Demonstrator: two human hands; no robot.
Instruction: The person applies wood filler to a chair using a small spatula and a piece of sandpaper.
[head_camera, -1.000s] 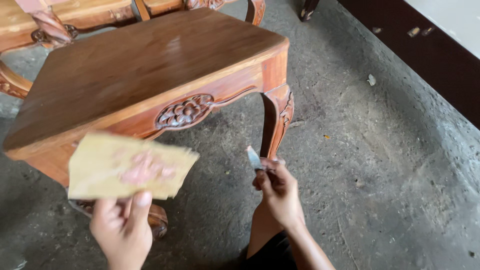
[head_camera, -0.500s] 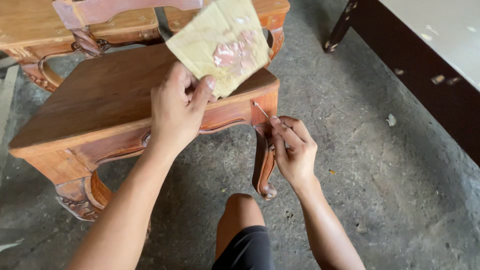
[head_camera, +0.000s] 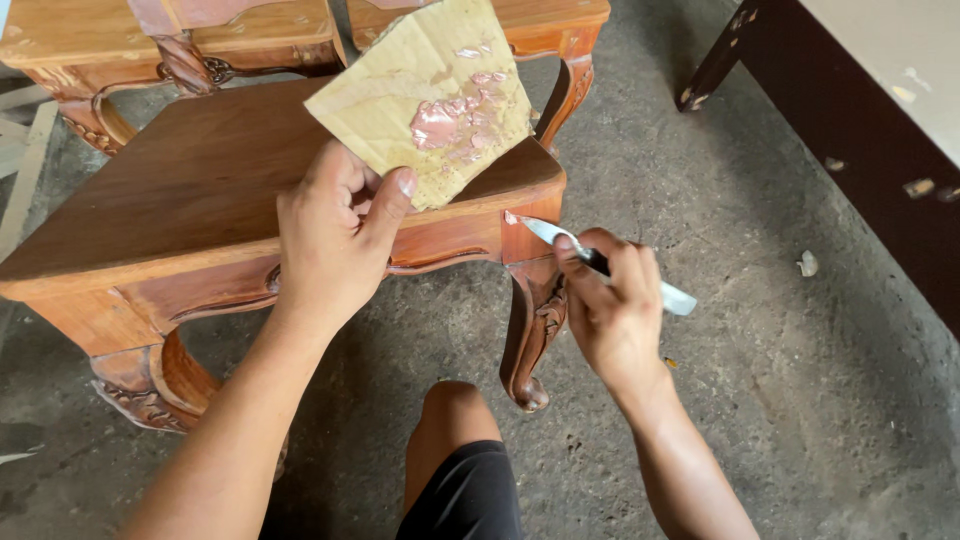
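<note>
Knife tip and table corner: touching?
Touching. The head view shows the knife in the right hand with its putty-smeared tip pressed on the corner of the table, no gap visible. The left hand holds the cardboard.

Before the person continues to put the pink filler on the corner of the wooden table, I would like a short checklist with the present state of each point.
1. Blade tip of the small knife at the corner of the wooden table: ok, it touches the top of the corner.
2. Right hand grips the knife firmly: ok, fingers wrapped around the handle.
3. Left hand holds the cardboard piece close by: ok, held above the tabletop.
4. Pink filler left on the cardboard: ok, a blob shows.
5. Filler on the blade tip: cannot tell, too small.
6. Table stands steady: cannot tell.
</note>
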